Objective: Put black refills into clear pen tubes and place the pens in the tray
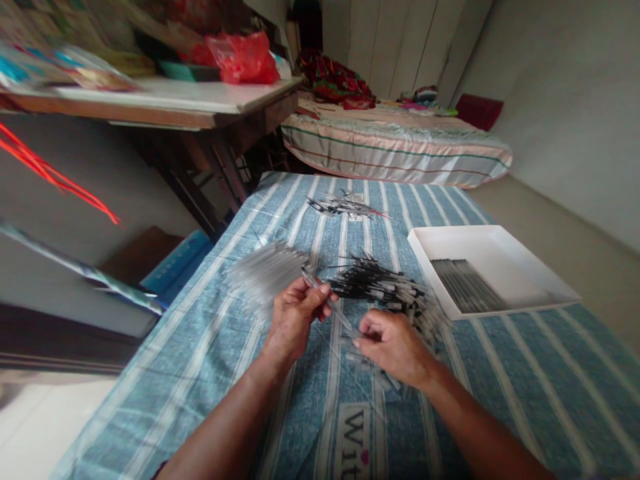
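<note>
My left hand (296, 313) pinches one end of a clear pen barrel (327, 301) between thumb and fingers. My right hand (393, 343) is closed on the other end of the same barrel, fingers curled. Both hands hover over a blue striped cloth (525, 387). A heap of clear barrels (265, 270) lies just left of my left hand. A pile of black-tipped refills (380, 283) lies just beyond my right hand.
A white tray (500, 250) holding a row of assembled pens (465, 285) sits at the right. A small pile of parts (345, 203) lies further back. A wooden table (200, 107) with red bags stands at the left, a bed (400, 143) behind.
</note>
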`<state>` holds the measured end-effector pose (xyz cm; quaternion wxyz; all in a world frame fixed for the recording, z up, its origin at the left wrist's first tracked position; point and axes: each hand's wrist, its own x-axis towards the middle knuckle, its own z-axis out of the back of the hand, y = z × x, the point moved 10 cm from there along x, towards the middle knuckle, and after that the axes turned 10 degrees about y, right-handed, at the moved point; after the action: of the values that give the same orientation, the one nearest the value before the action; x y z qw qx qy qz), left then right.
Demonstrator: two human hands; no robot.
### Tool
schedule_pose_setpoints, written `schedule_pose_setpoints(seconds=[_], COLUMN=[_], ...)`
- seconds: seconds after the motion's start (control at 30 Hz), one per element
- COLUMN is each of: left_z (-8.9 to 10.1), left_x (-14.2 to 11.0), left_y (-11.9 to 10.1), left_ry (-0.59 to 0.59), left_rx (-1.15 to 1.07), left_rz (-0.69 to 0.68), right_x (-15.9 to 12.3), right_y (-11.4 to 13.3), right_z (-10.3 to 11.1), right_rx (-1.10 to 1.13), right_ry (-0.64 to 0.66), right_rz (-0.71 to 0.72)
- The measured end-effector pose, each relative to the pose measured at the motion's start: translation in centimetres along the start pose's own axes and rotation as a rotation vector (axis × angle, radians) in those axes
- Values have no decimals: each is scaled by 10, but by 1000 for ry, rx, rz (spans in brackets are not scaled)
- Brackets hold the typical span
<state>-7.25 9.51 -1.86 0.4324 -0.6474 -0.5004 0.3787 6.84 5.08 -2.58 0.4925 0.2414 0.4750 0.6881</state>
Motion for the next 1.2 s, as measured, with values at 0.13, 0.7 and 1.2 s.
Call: schedule_pose_setpoints(seconds=[0.13,0.7,1.2], left_z=[-3,4,-6], left_x=[0,0,10], left_y=[3,14,4], left_ry=[18,-80,132], left_rx=[-15,-119,377], left_rz=[3,79,69], right_x=[1,-3,2], right_y=[0,23,26], right_z=[-1,10,53], right_rx=[169,-39,-667], right_ry=[-65,-321,-228], right_rz=[5,143,-10])
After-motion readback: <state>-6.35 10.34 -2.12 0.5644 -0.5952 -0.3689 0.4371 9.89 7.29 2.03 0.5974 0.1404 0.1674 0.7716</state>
